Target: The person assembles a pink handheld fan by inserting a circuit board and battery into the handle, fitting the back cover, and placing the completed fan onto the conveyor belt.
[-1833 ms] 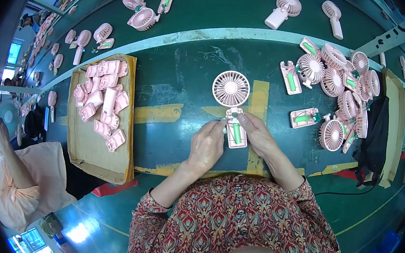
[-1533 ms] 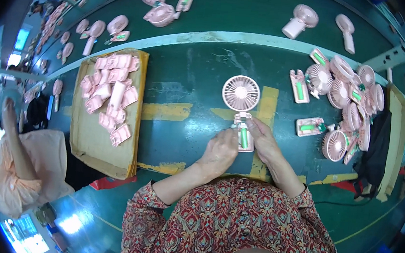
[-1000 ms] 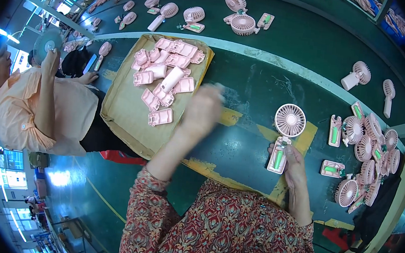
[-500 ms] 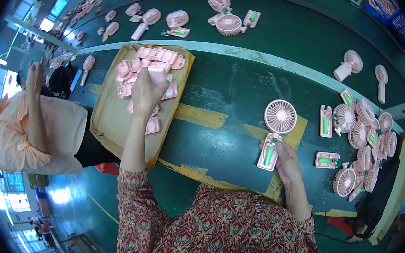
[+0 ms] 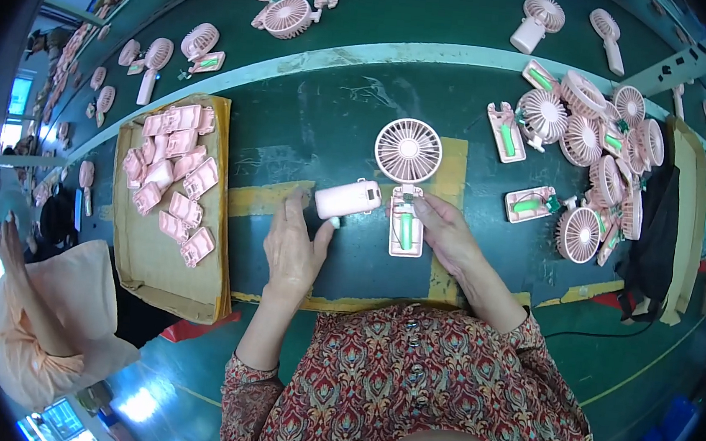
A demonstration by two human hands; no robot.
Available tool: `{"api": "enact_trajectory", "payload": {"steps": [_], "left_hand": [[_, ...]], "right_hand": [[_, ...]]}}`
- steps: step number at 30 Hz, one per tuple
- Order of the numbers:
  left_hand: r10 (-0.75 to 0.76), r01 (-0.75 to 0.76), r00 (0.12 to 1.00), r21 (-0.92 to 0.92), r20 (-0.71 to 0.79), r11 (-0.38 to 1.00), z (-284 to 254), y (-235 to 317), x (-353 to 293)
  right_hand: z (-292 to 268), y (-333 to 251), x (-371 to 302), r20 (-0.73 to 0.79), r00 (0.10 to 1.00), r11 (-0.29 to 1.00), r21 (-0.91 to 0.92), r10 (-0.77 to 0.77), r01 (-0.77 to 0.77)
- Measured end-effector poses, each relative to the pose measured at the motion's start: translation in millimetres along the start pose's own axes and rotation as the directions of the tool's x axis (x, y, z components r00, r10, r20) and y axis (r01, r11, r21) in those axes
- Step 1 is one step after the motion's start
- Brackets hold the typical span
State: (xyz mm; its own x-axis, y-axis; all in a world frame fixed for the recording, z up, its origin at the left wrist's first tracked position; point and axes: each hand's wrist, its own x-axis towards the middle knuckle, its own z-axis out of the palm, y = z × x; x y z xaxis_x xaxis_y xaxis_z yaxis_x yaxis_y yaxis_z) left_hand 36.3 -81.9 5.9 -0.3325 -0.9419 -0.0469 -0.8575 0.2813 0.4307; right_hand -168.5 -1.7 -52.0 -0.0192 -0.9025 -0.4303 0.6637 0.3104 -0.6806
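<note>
Cover (image 5: 345,200) at left hand (image 5: 290,247), likely light, stiff, slick; best held by long edges; left grip unclear; right hand (image 5: 446,230) pinching uncovered fan handle (image 5: 395,239).

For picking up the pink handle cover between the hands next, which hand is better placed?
Probably the left. The left hand is spread open right beside the pink handle cover, while the right hand is occupied, holding the open fan handle by its right side.

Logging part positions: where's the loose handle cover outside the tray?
Head view, near centre: handle cover is left of the opened fan handle, beside the left hand.
</note>
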Motion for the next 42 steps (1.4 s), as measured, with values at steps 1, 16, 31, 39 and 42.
{"api": "enact_trajectory", "payload": {"steps": [1,16,31,39,42], "left_hand": [[0.145,-0.139,0.988,0.109,-0.051,0.984,-1,0,0],[0.034,0.023,0.968,-0.224,0.249,0.974,13,29,-2],[0.336,-0.357,0.933,-0.213,-0.13,0.909,45,52,-6],[0.463,-0.474,0.88,-0.17,-0.104,0.864,46,59,-7],[0.505,-0.516,0.856,-0.098,-0.111,0.851,48,58,-5]], "right_hand": [[-1,-1,-1,-0.009,1.0,1.0,0.006,-0.003,0.003],[0,-1,-5,0.005,1.0,1.0,0.008,0.016,-0.016],[4,6,-3,-0.042,0.999,0.998,0.058,-0.027,0.029],[2,8,-2,-0.046,0.998,0.998,0.029,-0.052,0.053],[4,7,-1,-0.052,0.998,0.998,0.034,-0.044,0.046]]}}
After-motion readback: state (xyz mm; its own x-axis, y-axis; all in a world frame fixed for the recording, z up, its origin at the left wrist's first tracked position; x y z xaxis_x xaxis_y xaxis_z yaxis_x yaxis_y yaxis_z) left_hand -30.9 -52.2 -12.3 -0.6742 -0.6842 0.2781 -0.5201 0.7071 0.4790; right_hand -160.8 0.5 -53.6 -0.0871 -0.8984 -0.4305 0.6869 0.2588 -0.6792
